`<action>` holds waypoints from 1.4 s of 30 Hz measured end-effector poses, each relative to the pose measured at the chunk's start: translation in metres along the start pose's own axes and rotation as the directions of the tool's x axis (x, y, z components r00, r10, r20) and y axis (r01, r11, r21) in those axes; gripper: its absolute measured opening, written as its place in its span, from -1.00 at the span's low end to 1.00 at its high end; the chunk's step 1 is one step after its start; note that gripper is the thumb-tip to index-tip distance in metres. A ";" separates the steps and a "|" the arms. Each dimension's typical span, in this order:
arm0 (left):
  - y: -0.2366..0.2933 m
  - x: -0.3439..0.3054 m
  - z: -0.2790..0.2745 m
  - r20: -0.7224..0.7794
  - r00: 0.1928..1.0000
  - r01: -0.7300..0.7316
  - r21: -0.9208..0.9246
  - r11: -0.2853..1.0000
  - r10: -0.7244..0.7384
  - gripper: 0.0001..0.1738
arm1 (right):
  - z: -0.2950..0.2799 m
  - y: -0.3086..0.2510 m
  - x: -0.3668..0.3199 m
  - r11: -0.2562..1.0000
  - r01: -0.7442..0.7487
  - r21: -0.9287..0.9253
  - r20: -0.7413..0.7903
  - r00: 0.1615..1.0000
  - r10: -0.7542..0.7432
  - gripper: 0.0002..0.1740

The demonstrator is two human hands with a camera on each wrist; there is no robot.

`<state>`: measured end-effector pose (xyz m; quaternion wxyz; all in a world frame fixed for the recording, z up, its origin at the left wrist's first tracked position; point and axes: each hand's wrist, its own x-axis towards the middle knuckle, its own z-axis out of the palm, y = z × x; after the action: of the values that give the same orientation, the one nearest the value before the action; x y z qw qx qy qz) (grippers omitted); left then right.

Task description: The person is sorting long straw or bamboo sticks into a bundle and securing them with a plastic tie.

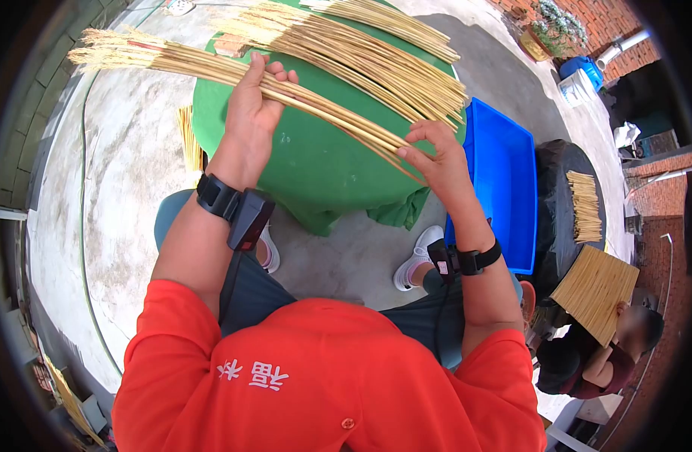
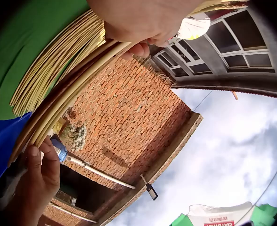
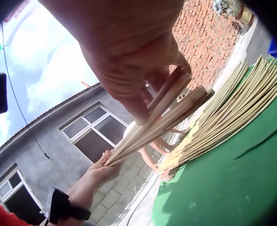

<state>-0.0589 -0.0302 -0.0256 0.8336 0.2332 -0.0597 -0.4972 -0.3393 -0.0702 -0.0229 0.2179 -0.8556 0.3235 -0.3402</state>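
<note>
Over green cloth's edge, left hand gripping stalks, right hand pinching ends, open air beneath

Two people are seen: one in a red shirt, one at the right. Five bundles of stalks are counted: one held bundle in two hands, the left hand and the right hand; two on the green bench, a large bundle and a smaller bundle; one beyond its left edge; one short bundle at the right. Single stalks cannot be counted. One blue tub, one mat, one white bucket, one flowerpot and two white shoes are also shown.
</note>
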 end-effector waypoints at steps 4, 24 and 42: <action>0.001 0.000 0.002 -0.015 1.000 0.008 -0.015 1.000 -0.009 -0.78 | -0.004 -0.005 0.000 1.000 -0.002 0.031 0.015 1.000 0.001 -0.72; -0.001 0.003 -0.001 0.036 0.999 0.026 0.005 1.000 -0.026 -0.71 | 0.006 0.007 -0.009 0.963 -0.175 0.206 0.208 0.969 0.131 -0.87; -0.005 -0.004 -0.005 -0.142 0.988 0.079 0.110 0.991 -0.063 -0.73 | 0.020 -0.002 -0.019 0.783 0.383 -0.490 0.198 0.924 -0.328 -0.87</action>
<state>-0.0632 -0.0271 -0.0319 0.8024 0.3168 -0.0222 -0.5052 -0.3347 -0.0523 -0.0439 -0.0731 -0.9439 0.2244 -0.2309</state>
